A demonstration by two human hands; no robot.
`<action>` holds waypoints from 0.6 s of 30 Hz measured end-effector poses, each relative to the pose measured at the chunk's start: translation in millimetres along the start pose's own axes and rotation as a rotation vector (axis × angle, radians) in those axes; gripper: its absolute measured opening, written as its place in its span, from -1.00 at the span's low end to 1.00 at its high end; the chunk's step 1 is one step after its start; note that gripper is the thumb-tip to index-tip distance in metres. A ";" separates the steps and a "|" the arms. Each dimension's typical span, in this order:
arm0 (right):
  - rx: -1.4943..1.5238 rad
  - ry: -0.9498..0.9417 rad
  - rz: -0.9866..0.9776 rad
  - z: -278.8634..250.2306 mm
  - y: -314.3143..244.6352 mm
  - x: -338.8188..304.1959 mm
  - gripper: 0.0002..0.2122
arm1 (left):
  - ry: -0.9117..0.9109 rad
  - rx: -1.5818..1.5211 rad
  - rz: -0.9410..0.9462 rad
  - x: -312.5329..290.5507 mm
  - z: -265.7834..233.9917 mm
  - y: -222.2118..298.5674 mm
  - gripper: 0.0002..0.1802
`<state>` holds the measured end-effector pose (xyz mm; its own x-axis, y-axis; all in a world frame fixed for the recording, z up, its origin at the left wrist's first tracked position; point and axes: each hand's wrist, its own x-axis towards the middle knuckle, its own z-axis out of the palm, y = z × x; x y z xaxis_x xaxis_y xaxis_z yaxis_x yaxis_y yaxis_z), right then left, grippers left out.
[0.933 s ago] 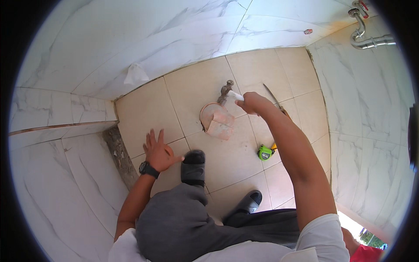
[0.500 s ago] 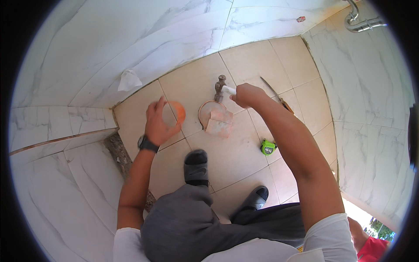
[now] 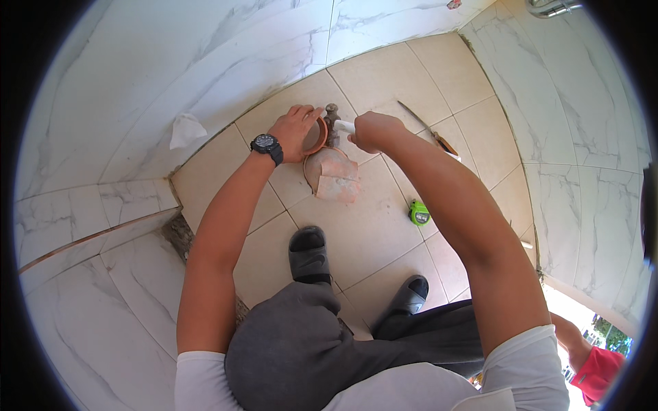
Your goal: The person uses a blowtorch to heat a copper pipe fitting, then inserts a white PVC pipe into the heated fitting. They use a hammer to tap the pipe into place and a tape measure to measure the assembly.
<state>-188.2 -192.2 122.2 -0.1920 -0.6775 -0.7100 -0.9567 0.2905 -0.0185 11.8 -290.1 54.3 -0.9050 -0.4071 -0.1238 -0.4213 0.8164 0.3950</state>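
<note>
My left hand (image 3: 293, 134) is closed on a short orange pipe piece (image 3: 323, 139), its round open end showing. My right hand (image 3: 377, 132) grips the white handle of a hammer (image 3: 332, 123), whose dark metal head is right beside the pipe piece; whether they touch I cannot tell. Just below both, a round orange rim (image 3: 306, 171) shows at the floor. Flat, dusty, reddish tile pieces (image 3: 340, 182) partly cover it.
Right of my feet lies a green tape measure (image 3: 419, 213). A long-bladed tool with a brown handle (image 3: 444, 142) is farther right. White crumpled material (image 3: 186, 131) is by the left wall. Another person's arm and red clothing (image 3: 599, 373) show at the lower right, near the doorway.
My left hand has moved right and away from me, bringing the orange pipe piece up against or close to the hammer head. My right hand still holds the hammer; the view has shifted slightly.
</note>
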 end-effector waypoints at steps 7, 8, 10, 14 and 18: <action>0.094 0.003 0.020 16.4 11.8 4.3 -0.66 | -0.028 -0.001 0.123 5.7 -5.2 -5.5 0.15; 0.118 0.003 0.025 21.0 14.5 4.2 -0.65 | -0.063 0.022 0.141 8.8 -7.6 -6.9 0.15; 0.160 -0.003 0.041 29.0 20.8 4.5 -0.63 | -0.127 0.085 0.197 18.1 -11.4 -7.1 0.15; 0.237 -0.008 0.047 40.9 28.8 3.3 -0.62 | -0.215 0.170 0.264 30.7 -16.7 -2.8 0.15; 0.224 0.038 0.008 43.9 31.9 1.9 -0.65 | -0.227 0.155 0.259 29.3 -22.1 1.1 0.13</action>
<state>-209.5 -154.6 89.4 -0.2114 -0.6980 -0.6842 -0.8836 0.4357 -0.1715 -13.9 -310.1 71.2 -0.9657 -0.0918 -0.2430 -0.1646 0.9399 0.2993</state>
